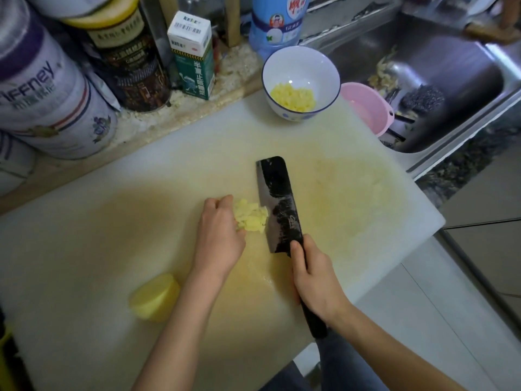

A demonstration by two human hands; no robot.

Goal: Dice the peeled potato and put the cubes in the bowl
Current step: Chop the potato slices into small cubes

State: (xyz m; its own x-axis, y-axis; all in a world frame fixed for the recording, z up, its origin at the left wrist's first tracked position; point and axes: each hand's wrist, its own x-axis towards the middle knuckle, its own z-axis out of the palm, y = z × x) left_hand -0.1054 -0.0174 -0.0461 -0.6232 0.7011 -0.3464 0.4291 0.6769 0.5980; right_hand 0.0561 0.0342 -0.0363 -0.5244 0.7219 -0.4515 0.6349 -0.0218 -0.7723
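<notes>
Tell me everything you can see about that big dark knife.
The knife is a broad rectangular cleaver, black from blade to handle, its face smeared with pale streaks. The right hand grips the handle where it meets the blade; the handle's end sticks out behind the hand. The blade points away from the person over the white cutting board, its left side against the cut potato that the left hand holds.

The purple-and-white tin (48, 88) on the left reads "iffney", with the start of the word cut off. The green-and-white carton (191, 55) has a barcode on top and the vertical characters 半夏止咳糖浆. The lettering on the blue bottle (277, 21) is too blurred to read.
</notes>
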